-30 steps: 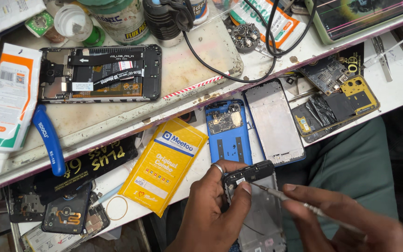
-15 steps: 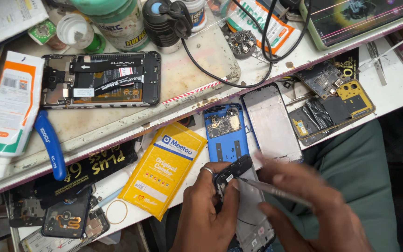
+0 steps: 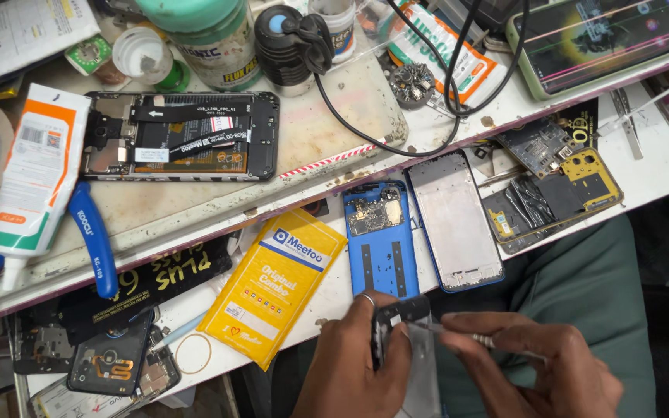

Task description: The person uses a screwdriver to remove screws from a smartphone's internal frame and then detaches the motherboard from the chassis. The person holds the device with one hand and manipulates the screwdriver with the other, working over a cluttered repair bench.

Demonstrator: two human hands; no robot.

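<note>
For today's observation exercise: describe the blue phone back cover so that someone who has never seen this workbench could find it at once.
Start at the white lower shelf of the bench, just above the left hand. The blue back cover lies there face-up, between a yellow packet and a pale grey phone frame. It alone is bright blue, with a small circuit board at its top end.

Left hand point(image 3: 354, 368) low at bench edge point(image 3: 458, 298), fingers curled, clamping phone frame point(image 3: 404, 340). Right hand point(image 3: 540, 364) just beside it, pinching thin tool point(image 3: 458, 334).
</note>
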